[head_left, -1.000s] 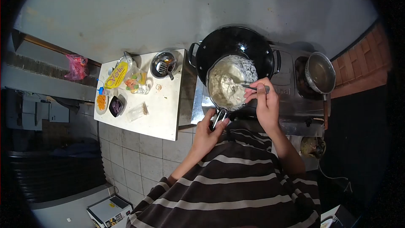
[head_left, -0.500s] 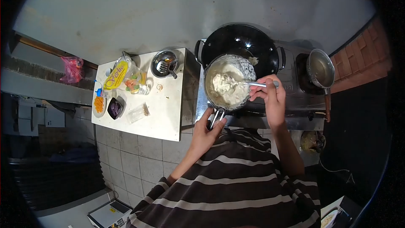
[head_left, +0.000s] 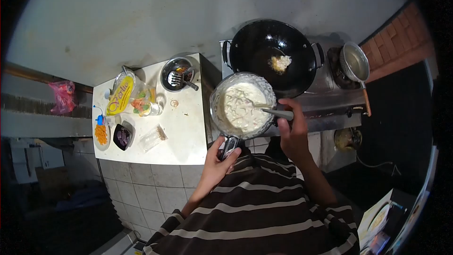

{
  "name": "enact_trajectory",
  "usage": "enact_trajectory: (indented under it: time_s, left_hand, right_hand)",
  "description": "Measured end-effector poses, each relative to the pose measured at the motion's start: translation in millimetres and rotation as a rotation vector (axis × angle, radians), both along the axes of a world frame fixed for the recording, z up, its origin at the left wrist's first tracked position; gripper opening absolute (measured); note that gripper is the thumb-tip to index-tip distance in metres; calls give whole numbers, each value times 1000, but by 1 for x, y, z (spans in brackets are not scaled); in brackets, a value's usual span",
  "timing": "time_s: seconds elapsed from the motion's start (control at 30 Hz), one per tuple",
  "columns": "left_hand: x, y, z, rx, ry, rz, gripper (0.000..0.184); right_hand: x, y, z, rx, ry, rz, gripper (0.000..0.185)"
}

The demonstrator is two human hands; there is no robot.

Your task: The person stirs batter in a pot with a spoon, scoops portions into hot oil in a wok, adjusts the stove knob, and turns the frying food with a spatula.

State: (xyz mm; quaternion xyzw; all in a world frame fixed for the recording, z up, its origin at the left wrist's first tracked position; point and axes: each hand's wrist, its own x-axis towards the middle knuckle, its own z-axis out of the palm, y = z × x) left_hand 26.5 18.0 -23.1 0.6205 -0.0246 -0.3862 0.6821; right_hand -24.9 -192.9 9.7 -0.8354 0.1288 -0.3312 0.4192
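Observation:
My left hand (head_left: 219, 160) is wrapped round the handle (head_left: 230, 147) of a saucepan (head_left: 214, 108). Thick, lumpy white batter (head_left: 240, 104) fills much of the pan, and smears of it coat the inner wall. In my right hand (head_left: 295, 134) is a metal spoon (head_left: 281, 113), its handle gripped between thumb and fingers and its bowl sunk in the batter. Just beyond the saucepan stands a large black wok (head_left: 247, 56) on the stove. A dollop of batter (head_left: 281, 63) lies in oil at its bottom.
A small pot (head_left: 355, 63) sits on the right burner. On the white table (head_left: 184, 137) at left are a metal bowl with a slotted turner (head_left: 176, 79), a yellow-labelled pouch (head_left: 120, 95), a black dish (head_left: 123, 137) and a plate of orange pieces (head_left: 101, 134).
The saucepan and both hands have shifted toward my body and left, away from over the wok. The batter dollop in the wok, partly hidden before, now shows whole. The spoon has dipped into the batter.

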Motion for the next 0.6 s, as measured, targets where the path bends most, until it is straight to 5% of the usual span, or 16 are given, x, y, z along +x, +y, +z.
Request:
enact_trajectory:
  time_s: [0.1, 0.17, 0.23, 0.6]
  left_hand:
    - [9, 20, -4, 25, 48, -22, 22]
    - [11, 32, -11, 75, 61, -39, 22]
    - [12, 38, -14, 81, 63, -42, 23]
    - [-20, 54, -41, 20, 8, -262, 40]
  right_hand:
    - [-34, -3, -56, 247, 107, -79, 26]
    - [-47, -11, -90, 175, 230, -166, 32]
    - [-54, -16, -131, 30, 632, -345, 30]
    - [-70, -24, -267, -175, 387, -192, 34]
